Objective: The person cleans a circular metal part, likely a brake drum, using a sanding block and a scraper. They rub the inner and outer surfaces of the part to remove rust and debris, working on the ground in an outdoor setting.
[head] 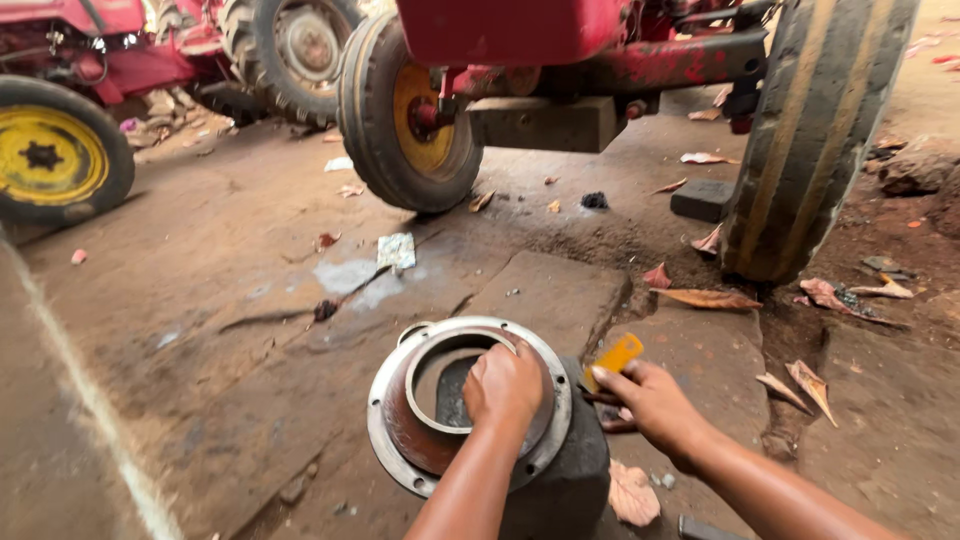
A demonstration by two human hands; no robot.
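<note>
left hand (503, 385) fisted inside flanged metal housing (395, 440), contents hidden | right hand (652, 402) pinches yellow-handled scraper (612, 361) | advice: brace housing, keep blade flat on flange

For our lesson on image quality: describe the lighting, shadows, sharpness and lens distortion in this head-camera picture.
Head view: soft daylight with no harsh glare; deep shade under the red tractor; a mild sheen on the metal flanged ring; left hand and right hand reasonably sharp; wide-angle bowing of the front tyre at the right edge.
</note>
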